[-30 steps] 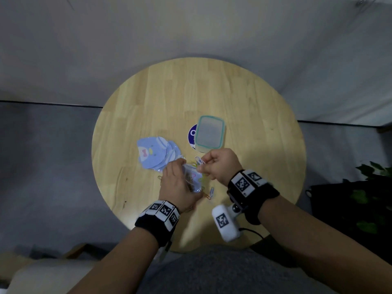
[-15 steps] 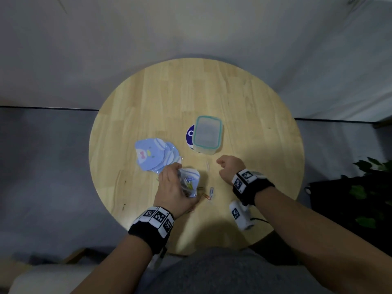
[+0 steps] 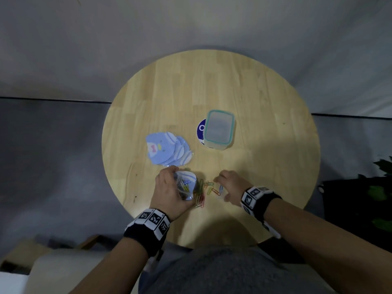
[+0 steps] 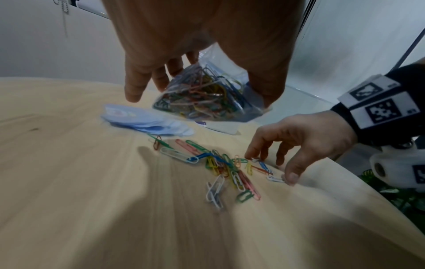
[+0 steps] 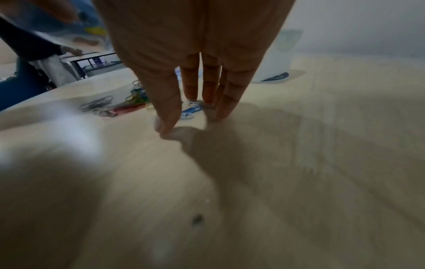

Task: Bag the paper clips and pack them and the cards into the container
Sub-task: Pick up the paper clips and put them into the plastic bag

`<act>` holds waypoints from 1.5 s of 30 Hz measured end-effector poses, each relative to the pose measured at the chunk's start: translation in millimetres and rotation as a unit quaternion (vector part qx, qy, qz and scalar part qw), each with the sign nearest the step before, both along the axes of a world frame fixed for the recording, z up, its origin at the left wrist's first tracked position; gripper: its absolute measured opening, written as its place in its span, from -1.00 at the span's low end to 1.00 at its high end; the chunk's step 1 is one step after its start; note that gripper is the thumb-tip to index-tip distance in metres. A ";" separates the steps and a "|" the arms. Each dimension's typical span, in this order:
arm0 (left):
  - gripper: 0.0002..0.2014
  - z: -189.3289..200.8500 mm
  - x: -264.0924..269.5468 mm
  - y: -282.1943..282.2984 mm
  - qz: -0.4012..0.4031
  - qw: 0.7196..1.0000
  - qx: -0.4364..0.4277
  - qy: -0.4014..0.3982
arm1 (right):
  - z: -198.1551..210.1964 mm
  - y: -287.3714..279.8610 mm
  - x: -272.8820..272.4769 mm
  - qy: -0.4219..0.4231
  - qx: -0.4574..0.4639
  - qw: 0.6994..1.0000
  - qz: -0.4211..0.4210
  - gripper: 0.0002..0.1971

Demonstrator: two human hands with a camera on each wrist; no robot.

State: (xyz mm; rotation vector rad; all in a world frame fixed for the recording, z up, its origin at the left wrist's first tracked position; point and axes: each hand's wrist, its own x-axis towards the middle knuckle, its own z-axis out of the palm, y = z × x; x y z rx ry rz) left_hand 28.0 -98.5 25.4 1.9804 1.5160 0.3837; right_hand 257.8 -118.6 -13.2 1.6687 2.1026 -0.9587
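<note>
Loose coloured paper clips scattered on our round wooden table, our right hand spread, fingertips touching them, our left hand gripping the clip-filled clear bag, penguin cards and lidded container beyond.

white letter "O" on blue disc

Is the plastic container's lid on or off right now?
On. The container stands shut on the table, its teal-rimmed lid seated on top, neither hand near.
</note>
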 end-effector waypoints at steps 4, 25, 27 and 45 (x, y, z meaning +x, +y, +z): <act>-0.15 0.4 8.1 4.6 -0.010 1.000 0.003 -0.004 | -4.2 -2.2 -10.0 0.008 0.011 0.999 -0.047 -0.56; -0.04 -4.9 15.5 -0.5 0.004 1.000 -0.020 -0.002 | 10.8 -3.5 -39.7 -0.013 0.033 0.999 0.022 -0.66; -0.03 -5.3 16.4 -1.2 0.008 1.000 -0.022 -0.004 | 11.3 -4.7 -40.4 -0.031 0.031 0.999 0.012 -0.65; -0.09 -1.9 33.2 7.8 -0.020 1.000 -0.020 -0.011 | 39.0 3.0 -6.1 0.116 -0.010 0.931 -0.346 -0.84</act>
